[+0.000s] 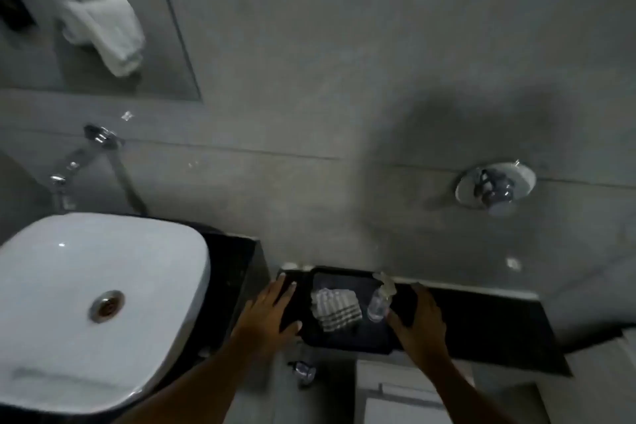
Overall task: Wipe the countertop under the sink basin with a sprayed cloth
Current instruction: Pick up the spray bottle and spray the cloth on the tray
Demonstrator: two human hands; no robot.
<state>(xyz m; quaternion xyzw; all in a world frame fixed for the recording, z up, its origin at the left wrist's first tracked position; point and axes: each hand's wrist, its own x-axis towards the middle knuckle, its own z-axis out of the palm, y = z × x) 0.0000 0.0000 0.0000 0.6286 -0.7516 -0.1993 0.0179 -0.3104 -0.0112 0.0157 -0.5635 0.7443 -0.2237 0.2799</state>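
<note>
A white sink basin [93,299] sits on a black countertop [230,272] at the lower left. To its right a dark tray [344,341] rests on a lower black ledge [481,323]. On the tray lie a folded striped cloth [335,308] and a small clear spray bottle [378,299] standing upright. My left hand [268,317] grips the tray's left edge, and my right hand [421,317] grips its right edge, thumbs over the rim.
A chrome wall faucet [79,158] juts over the basin. A round chrome wall fitting [495,188] is at the right. A mirror at the upper left reflects a white towel [103,31]. A small chrome valve [303,370] sits below the tray.
</note>
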